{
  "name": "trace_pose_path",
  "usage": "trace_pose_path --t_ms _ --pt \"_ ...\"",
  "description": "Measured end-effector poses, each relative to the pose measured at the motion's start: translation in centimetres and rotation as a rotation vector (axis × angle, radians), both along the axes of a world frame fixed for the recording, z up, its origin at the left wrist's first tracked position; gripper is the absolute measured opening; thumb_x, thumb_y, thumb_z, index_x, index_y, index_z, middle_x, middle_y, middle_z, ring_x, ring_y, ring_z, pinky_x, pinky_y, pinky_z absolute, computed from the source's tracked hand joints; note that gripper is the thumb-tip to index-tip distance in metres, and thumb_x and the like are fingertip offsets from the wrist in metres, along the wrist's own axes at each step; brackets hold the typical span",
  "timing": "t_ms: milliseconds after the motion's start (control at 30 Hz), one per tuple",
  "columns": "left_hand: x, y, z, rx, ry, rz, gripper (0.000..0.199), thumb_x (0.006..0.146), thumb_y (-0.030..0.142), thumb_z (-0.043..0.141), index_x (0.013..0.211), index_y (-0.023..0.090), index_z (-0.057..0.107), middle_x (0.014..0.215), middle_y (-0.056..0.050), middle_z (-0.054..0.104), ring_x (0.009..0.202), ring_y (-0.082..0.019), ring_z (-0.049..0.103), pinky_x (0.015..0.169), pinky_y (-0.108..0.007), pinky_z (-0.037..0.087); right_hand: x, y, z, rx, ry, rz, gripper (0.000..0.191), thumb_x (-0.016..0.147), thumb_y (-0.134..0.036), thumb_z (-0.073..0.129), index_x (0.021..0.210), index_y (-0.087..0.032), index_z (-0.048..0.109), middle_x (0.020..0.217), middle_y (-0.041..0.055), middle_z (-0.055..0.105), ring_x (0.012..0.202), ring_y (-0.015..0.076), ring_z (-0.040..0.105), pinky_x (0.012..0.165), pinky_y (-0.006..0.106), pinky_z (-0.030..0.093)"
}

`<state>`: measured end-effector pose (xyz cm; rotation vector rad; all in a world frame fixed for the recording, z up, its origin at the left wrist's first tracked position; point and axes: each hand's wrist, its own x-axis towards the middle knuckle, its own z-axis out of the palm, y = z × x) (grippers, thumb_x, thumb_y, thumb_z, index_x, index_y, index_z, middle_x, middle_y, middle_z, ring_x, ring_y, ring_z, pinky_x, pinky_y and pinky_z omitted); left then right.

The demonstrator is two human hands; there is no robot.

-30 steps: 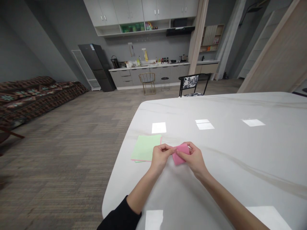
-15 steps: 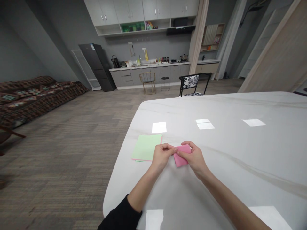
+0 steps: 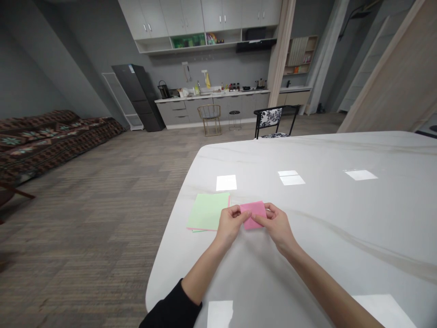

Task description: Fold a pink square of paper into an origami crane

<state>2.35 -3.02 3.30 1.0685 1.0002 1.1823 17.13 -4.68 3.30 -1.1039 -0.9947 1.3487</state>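
Both bare hands have a narrow pinch on a small, roughly square piece of bright pink paper (image 3: pixel 253 207). The left hand (image 3: pixel 228 226) holds its left side, thumb on the near face and bent fingers at the edge; the right hand (image 3: pixel 280 230) holds the right side the same way, its fingers partly hidden behind the paper. The two thumb tips lie close together near the middle of the face.

The step in hand looks like working the paper between the fingertips, perhaps pressing or adjusting a fold; the layers are too small to make out, so how it is folded cannot be told. Any next move on it would call for light, even pressure from both thumbs, with the edges lined up before either side is let go, since thin paper could slip or crease askew.

The pink paper lies between the hands, tilted a little, its upper edge clear of the thumbs and its lower edge showing below them. Whether that lower edge touches the glossy white marble-patterned table (image 3: pixel 327 205) cannot be told. Just beyond the left hand, and partly covered by it, a stack of pale green and pink paper sheets (image 3: pixel 207 210) lies flat near the table's left edge.
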Motion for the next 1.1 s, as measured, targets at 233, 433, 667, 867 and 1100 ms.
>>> trace_pose_path --t_ms 233,433,667,867,1100 --pt "-0.7 0.3 -0.1 0.048 0.033 0.054 0.027 0.068 0.038 0.077 0.067 0.012 0.068 0.061 -0.002 0.062 0.058 -0.012 0.051 0.057 -0.025 0.039 0.0 0.0 0.4 -0.061 0.023 0.01 0.043 0.058 -0.044 0.084 0.085 -0.018 0.062 0.074 0.0053 0.075 0.064 0.0212 0.068 0.061 0.031 0.05" --pt "-1.4 0.9 0.1 -0.001 -0.048 0.142 0.028 0.066 0.037 0.078 0.06 0.014 0.062 0.059 -0.001 0.059 0.056 -0.011 0.05 0.058 -0.025 0.041 0.3 0.1 0.6 -0.1 -0.031 -0.043 0.037 0.057 -0.039 0.085 0.078 -0.019 0.063 0.066 0.0018 0.072 0.059 0.017 0.061 0.056 0.028 0.044" --pt "-1.2 1.1 0.1 -0.013 -0.218 0.193 0.026 0.065 0.034 0.079 0.06 0.014 0.064 0.061 0.001 0.058 0.06 -0.01 0.051 0.062 -0.024 0.042 0.0 -0.2 0.6 -0.132 -0.009 -0.016 0.033 0.061 -0.037 0.084 0.081 -0.018 0.066 0.072 0.0047 0.075 0.066 0.019 0.065 0.062 0.029 0.046" --pt "-1.5 1.1 0.1 0.024 -0.153 0.224 0.025 0.069 0.037 0.076 0.073 0.013 0.07 0.069 -0.002 0.064 0.065 -0.013 0.055 0.064 -0.025 0.044 -0.1 -0.2 0.3 -0.12 -0.063 0.062 0.028 0.066 -0.038 0.079 0.082 -0.017 0.068 0.076 0.0062 0.075 0.07 0.0206 0.067 0.065 0.03 0.048" --pt "-1.3 0.6 0.6 0.05 0.048 -0.039 0.028 0.07 0.038 0.075 0.075 0.011 0.072 0.07 -0.005 0.068 0.063 -0.014 0.057 0.06 -0.025 0.043 0.1 0.3 -0.2 0.094 -0.108 0.084 0.025 0.072 -0.035 0.074 0.088 -0.017 0.065 0.079 0.002 0.068 0.071 0.0172 0.061 0.063 0.027 0.045"
